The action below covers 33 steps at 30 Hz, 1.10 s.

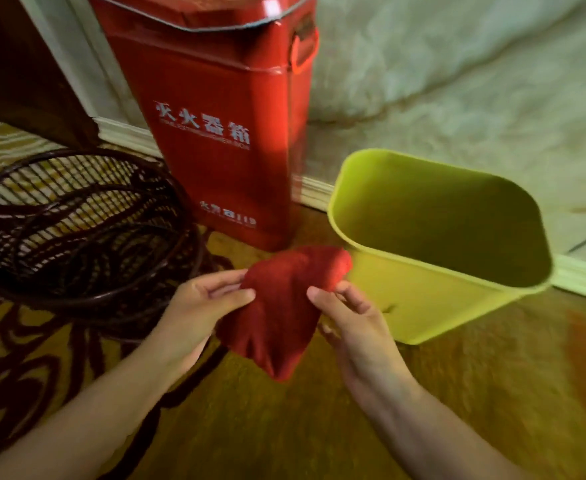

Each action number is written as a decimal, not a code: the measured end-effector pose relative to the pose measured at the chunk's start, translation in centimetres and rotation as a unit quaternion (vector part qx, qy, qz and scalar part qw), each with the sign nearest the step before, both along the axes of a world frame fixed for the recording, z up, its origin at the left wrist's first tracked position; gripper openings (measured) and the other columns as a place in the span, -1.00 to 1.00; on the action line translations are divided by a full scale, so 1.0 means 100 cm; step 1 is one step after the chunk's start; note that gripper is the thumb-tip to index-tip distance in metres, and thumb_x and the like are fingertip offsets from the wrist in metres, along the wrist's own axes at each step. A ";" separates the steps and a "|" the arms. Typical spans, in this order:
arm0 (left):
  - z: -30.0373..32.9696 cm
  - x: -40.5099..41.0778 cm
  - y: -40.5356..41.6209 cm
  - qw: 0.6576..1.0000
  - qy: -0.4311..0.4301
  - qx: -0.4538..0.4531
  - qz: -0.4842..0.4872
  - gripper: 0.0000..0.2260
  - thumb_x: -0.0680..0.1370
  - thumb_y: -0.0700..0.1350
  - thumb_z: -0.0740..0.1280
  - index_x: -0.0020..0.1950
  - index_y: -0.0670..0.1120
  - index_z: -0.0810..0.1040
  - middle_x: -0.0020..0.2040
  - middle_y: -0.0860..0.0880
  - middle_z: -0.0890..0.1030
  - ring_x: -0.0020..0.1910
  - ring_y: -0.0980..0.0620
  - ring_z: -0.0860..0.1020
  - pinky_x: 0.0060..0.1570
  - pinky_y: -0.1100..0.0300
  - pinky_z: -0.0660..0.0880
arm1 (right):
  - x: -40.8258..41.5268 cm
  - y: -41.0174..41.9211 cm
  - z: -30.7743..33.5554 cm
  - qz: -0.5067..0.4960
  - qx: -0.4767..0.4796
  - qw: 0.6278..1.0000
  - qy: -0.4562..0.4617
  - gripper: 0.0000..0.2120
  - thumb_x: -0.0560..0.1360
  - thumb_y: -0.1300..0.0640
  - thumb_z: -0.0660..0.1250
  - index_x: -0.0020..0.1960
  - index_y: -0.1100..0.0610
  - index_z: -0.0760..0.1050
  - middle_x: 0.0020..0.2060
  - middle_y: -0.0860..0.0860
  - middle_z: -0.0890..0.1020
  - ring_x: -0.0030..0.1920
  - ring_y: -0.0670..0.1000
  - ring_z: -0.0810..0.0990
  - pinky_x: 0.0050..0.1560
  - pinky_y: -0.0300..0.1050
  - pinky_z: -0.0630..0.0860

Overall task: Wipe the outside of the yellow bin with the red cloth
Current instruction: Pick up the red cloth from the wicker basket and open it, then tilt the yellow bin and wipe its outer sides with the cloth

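On the patterned carpet (284, 427), the yellow bin (433, 292) stands open-mouthed and empty beside the wall's skirting board (582, 277). Just in front of its near left corner, the left hand (198, 313) and right hand (350, 323) pinch the red cloth (284, 306) between thumbs and fingers; it hangs bunched, clear of the carpet. Behind stands a red extinguisher box (222, 133); left of it, a dark wicker basket (77, 223).

Patterned carpet (250, 427), pale marbled wall (457, 81), white skirting (582, 277).
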<state>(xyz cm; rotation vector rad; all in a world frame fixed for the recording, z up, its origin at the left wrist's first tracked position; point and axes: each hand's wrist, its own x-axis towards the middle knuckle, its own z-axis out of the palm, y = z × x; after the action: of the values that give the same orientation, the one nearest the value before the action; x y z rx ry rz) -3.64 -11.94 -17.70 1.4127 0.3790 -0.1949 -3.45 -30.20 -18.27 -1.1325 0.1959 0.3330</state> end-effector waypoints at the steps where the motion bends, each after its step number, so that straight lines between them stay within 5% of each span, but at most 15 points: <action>1: -0.004 -0.003 -0.008 1.000 0.003 0.009 -0.008 -0.71 0.36 -0.30 0.38 0.07 -0.14 0.59 -0.03 -0.09 0.70 -0.01 0.03 0.64 -0.02 0.24 0.57 | -0.004 -0.007 -0.002 -0.016 -0.037 0.999 -0.015 -0.85 0.25 0.24 0.49 -0.32 0.03 0.57 -0.28 -0.01 0.61 -0.25 -0.13 0.57 -0.24 -0.30 0.48; 3: -0.012 -0.008 -0.022 1.000 0.004 0.020 -0.006 -0.73 0.35 -0.30 0.39 0.02 -0.09 0.61 -0.03 -0.08 0.70 0.00 0.05 0.64 -0.01 0.23 0.57 | -0.010 -0.018 -0.007 -0.049 -0.103 0.993 -0.035 -0.84 0.31 0.28 0.46 -0.26 0.05 0.57 -0.16 0.07 0.64 -0.12 -0.03 0.59 -0.09 -0.19 0.50; 11: -0.040 -0.020 -0.059 0.996 0.071 -0.051 0.007 -0.63 0.32 -0.22 0.41 0.13 -0.10 0.56 0.01 -0.06 0.68 0.00 0.04 0.63 0.00 0.14 0.54 | -0.025 -0.046 -0.022 -0.015 -0.039 0.999 0.024 -0.60 0.42 0.42 0.34 0.21 0.18 0.44 -0.28 0.03 0.74 -0.27 -0.01 0.69 -0.26 -0.18 0.62; 13: -0.040 -0.025 -0.055 0.996 0.078 0.006 -0.035 -0.66 0.36 -0.22 0.40 0.13 -0.08 0.55 0.03 -0.06 0.67 0.02 0.04 0.63 -0.01 0.17 0.54 | -0.028 -0.055 -0.025 -0.010 -0.012 0.999 0.044 -0.62 0.43 0.40 0.32 0.21 0.16 0.48 -0.23 0.05 0.74 -0.22 0.00 0.70 -0.21 -0.15 0.64; 15: -0.027 -0.021 -0.044 0.977 -0.027 0.204 -0.057 -0.70 0.41 -0.16 0.37 0.13 0.00 0.53 0.05 0.04 0.64 0.08 0.10 0.59 0.05 0.21 0.52 | -0.033 -0.066 -0.026 0.000 -0.005 0.999 0.049 -0.64 0.44 0.39 0.30 0.16 0.09 0.54 -0.14 0.08 0.74 -0.14 0.02 0.71 -0.18 -0.13 0.65; 17: 0.005 0.001 -0.041 0.870 -0.269 0.407 -0.075 -0.64 0.43 -0.03 0.34 0.22 0.03 0.46 0.16 0.10 0.56 0.18 0.16 0.50 0.17 0.18 0.46 | -0.039 -0.078 -0.028 -0.005 -0.011 0.998 0.057 -0.65 0.45 0.38 0.30 0.13 0.06 0.58 -0.06 0.11 0.73 -0.06 0.06 0.71 -0.18 -0.13 0.64; 19: 0.038 0.035 -0.057 0.714 -0.431 0.522 -0.181 -0.52 0.41 0.08 0.31 0.31 0.09 0.35 0.30 0.07 0.47 0.32 0.12 0.38 0.33 0.06 0.26 | -0.046 -0.091 -0.030 -0.016 -0.014 0.998 0.064 -0.66 0.45 0.38 0.30 0.13 0.07 0.59 0.00 0.13 0.71 0.01 0.09 0.69 -0.14 -0.11 0.64; 21: 0.056 0.065 -0.086 0.608 -0.420 0.609 -0.289 -0.44 0.37 0.10 0.34 0.35 0.11 0.29 0.35 0.01 0.46 0.35 0.05 0.36 0.38 -0.05 0.07 | -0.053 -0.102 -0.030 -0.034 -0.007 0.997 0.074 -0.65 0.42 0.36 0.32 0.16 0.10 0.58 0.02 0.14 0.71 0.03 0.11 0.68 -0.12 -0.10 0.64; 23: 0.057 0.081 -0.110 0.579 -0.371 0.636 -0.352 -0.52 0.39 0.02 0.37 0.30 0.09 0.37 0.25 -0.01 0.56 0.25 -0.03 0.47 0.32 -0.03 0.16 | -0.060 -0.114 -0.029 -0.056 0.010 0.995 0.079 -0.63 0.35 0.33 0.36 0.12 0.09 0.60 0.00 0.15 0.71 0.01 0.12 0.69 -0.17 -0.12 0.63; 26: 0.052 0.092 -0.126 0.607 -0.360 0.607 -0.365 -0.80 0.43 -0.12 0.32 0.04 0.06 0.57 -0.03 0.01 0.68 -0.03 -0.04 0.60 -0.09 0.14 0.42 | -0.066 -0.133 -0.026 -0.091 0.025 0.992 0.080 -0.65 0.29 0.30 0.38 0.04 0.06 0.65 -0.03 0.17 0.72 -0.05 0.11 0.71 -0.23 -0.13 0.63; 33: 0.075 0.112 -0.160 0.721 -0.347 0.483 -0.354 -0.84 0.38 -0.26 0.34 -0.09 -0.13 0.66 -0.13 -0.09 0.71 -0.19 0.18 0.60 -0.19 0.46 0.43 | -0.066 -0.170 -0.011 -0.185 0.014 0.982 0.045 -0.60 0.27 0.30 0.35 0.08 0.08 0.62 -0.10 0.13 0.73 -0.10 0.08 0.72 -0.22 -0.11 0.66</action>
<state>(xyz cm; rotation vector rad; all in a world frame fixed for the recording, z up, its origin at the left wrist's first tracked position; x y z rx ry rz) 7.53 -27.94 -10.17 2.4875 -0.8644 -0.0522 -10.07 -47.19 -19.32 -1.0297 0.4743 0.0554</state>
